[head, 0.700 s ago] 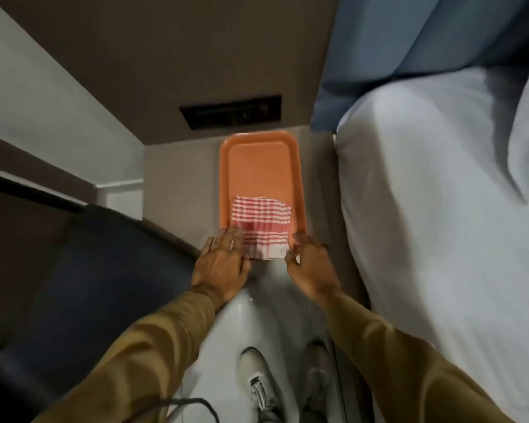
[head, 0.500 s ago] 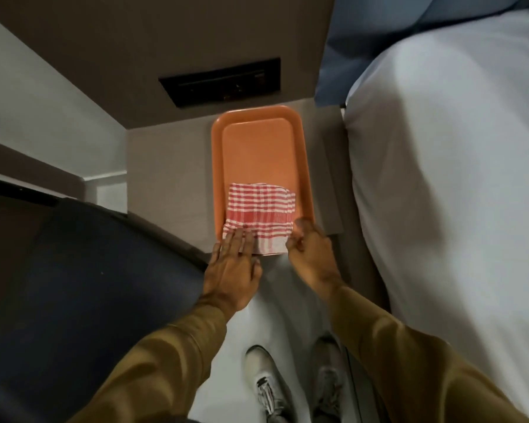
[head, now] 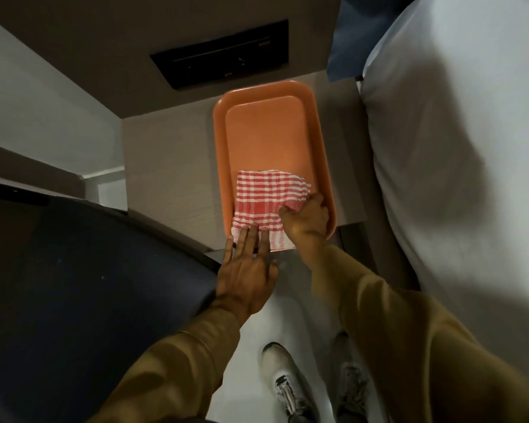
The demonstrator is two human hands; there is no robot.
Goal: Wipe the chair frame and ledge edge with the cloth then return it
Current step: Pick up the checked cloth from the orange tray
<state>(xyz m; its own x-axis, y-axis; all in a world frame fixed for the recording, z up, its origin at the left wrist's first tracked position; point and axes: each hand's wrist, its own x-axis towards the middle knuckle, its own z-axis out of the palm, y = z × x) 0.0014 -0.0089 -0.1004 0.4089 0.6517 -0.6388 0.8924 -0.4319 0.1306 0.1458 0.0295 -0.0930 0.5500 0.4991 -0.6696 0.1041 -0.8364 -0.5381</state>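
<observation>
A red-and-white checked cloth point(head: 264, 198) lies in the near end of an orange tray point(head: 266, 132) on a grey ledge point(head: 168, 184). Its near edge hangs over the tray rim. My right hand point(head: 306, 216) rests on the cloth's right side, fingers curled into a bunched fold of it. My left hand point(head: 248, 270) lies flat with fingers spread, the fingertips pressing the cloth's near left edge. A dark chair point(head: 83, 285) with a curved frame stands to the left, just below the ledge.
A white bed point(head: 455, 148) fills the right side, with a blue headboard point(head: 358, 35) behind it. A black socket panel point(head: 220, 53) sits in the wall above the tray. My two shoes point(head: 290, 386) stand on the pale floor between chair and bed.
My right hand has moved from the tray's near right corner onto the cloth and bunched its right side. The left hand stays at the near edge. The view has shifted closer.
</observation>
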